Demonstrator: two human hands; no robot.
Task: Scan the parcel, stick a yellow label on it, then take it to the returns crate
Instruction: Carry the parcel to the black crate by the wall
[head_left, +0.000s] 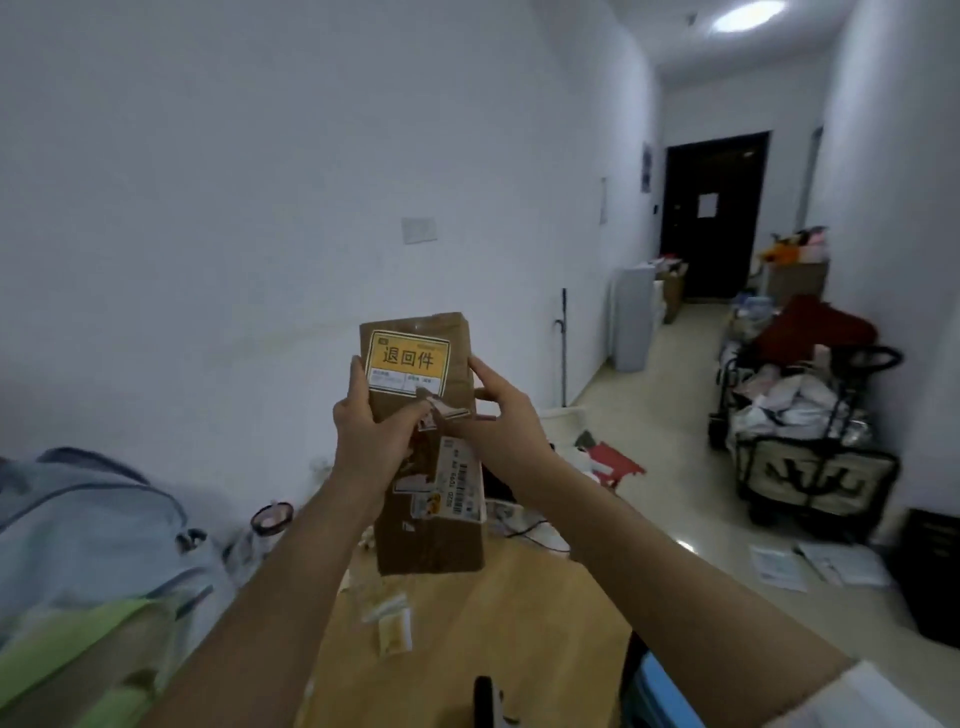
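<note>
A tall brown cardboard parcel (436, 535) is held upright in the air above a wooden table (519, 623). A yellow label (408, 362) with black characters sticks on its upper face, and a white shipping label (462, 480) sits lower on the right. My left hand (371, 431) grips the parcel's left edge, thumb across the front. On the right edge, my right hand (506, 410) holds the parcel, fingers near a peeling strip of tape. The scanner and the returns crate cannot be made out.
A blue and green bag (88, 561) lies at the left. Small packets (392, 621) lie on the table. A black cart full of parcels (810, 452) stands in the corridor at the right, with papers (821, 566) and a red object (615, 460) on the floor.
</note>
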